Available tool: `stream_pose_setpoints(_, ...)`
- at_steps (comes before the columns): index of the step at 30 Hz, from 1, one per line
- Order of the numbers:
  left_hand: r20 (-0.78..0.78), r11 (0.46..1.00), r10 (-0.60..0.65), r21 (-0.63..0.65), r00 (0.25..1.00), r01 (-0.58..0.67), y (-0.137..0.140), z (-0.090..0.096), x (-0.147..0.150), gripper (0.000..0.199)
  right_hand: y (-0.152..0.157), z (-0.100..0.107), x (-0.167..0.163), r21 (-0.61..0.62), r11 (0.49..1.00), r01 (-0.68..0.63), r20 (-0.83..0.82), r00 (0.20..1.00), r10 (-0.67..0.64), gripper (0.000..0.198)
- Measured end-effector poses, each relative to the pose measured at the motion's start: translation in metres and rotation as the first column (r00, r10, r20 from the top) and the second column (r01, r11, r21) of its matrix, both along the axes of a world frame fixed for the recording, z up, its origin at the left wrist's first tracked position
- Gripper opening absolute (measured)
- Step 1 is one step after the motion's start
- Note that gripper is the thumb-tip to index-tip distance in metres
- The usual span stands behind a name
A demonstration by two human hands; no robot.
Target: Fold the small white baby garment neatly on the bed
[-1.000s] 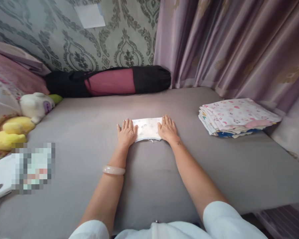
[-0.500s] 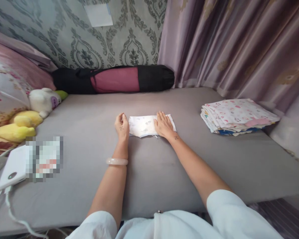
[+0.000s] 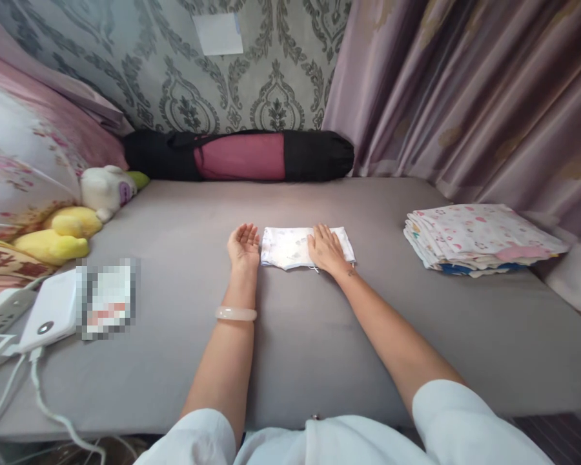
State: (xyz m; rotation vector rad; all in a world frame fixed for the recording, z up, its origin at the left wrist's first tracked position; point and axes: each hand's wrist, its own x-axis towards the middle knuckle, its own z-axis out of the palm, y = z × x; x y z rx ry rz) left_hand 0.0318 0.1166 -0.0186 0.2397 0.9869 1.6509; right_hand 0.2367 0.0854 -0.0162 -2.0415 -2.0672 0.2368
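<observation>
Where the grey mattress runs out at nine o'clock, a white power strip and a white charger-like device lie with cords trailing off the near edge, beside a blurred patch. Above them, toward ten o'clock, sit yellow plush toys and a white plush toy against a floral pillow. Near the centre, the left hand is turned palm-up with fingers loosely spread, holding nothing, its edge just beside the left end of the folded white cloth; a pale bangle rings that wrist. The cloth lies flat in the middle of the mattress, at twelve o'clock from the person. The right hand lies flat and open, palm down, pressing on the cloth's right half. Beyond, against the patterned wall, a black and maroon rolled bag stretches across. At two o'clock a stack of folded printed cloths sits well apart from the hands, close to the mauve curtain. Nothing lies between the hands and that stack.
</observation>
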Motion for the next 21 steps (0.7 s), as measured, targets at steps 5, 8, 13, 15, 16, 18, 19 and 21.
stream_pose_setpoints(5, -0.003, 1.000, -0.007, -0.014, 1.000, 0.007, 0.001, -0.006, -0.006, 0.010, 0.006, -0.005, -0.022, 0.037, 0.999, -0.004, -0.035, 0.999, 0.006, 0.055)
stream_pose_setpoints(8, -0.008, 1.000, -0.013, -0.022, 1.000, 0.013, 0.002, -0.007, -0.007, 0.010, 0.005, -0.012, -0.028, 0.090, 0.996, 0.000, -0.015, 1.000, 0.001, 0.053)
stream_pose_setpoints(13, 0.047, 0.999, 0.006, -0.040, 0.999, -0.004, 0.002, -0.004, -0.005, 0.008, 0.002, -0.013, -0.027, 0.116, 0.993, 0.000, 0.004, 1.000, 0.000, 0.052)
stream_pose_setpoints(15, 0.067, 0.999, 0.014, -0.048, 0.998, -0.011, 0.001, -0.002, -0.004, 0.008, 0.002, -0.010, -0.027, 0.092, 0.996, 0.001, 0.000, 1.000, -0.001, 0.052)
stream_pose_setpoints(16, 0.074, 0.999, 0.016, -0.052, 0.997, -0.012, 0.001, -0.001, -0.004, 0.009, 0.003, -0.008, -0.028, 0.076, 0.997, 0.006, -0.003, 1.000, -0.006, 0.052)
stream_pose_setpoints(18, 0.095, 0.998, 0.020, -0.054, 0.995, -0.015, 0.000, 0.002, -0.003, 0.009, 0.003, -0.004, -0.031, 0.054, 0.998, 0.013, -0.002, 1.000, -0.013, 0.052)
stream_pose_setpoints(19, 0.113, 0.998, 0.028, -0.057, 0.993, -0.022, 0.000, 0.003, -0.003, 0.009, 0.004, -0.002, -0.033, 0.059, 0.998, 0.008, 0.003, 1.000, -0.008, 0.052)
stream_pose_setpoints(21, 0.158, 0.997, 0.047, -0.066, 0.986, -0.037, -0.001, 0.006, -0.001, 0.009, 0.004, -0.001, -0.040, 0.094, 0.995, -0.027, 0.016, 1.000, 0.026, 0.051)
